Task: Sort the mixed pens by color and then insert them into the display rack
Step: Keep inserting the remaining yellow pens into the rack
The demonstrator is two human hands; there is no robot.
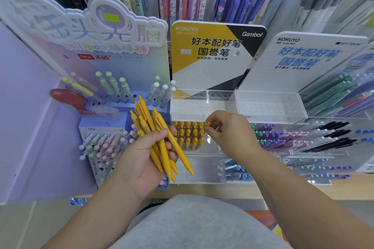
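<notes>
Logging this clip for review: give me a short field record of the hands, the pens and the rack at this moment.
left hand: grips the bundle of yellow pens
right hand: pinches the top of one pen at the rows' right end
seated pens: yellow, standing in rows in the clear rack
stage: inserting; bundle not yet placed

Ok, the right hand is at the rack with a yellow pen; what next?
Probably push the pen down into its slot and let go: the right hand pinches its top at the end of the rack's yellow rows, while the left hand grips a bundle to follow.
</notes>
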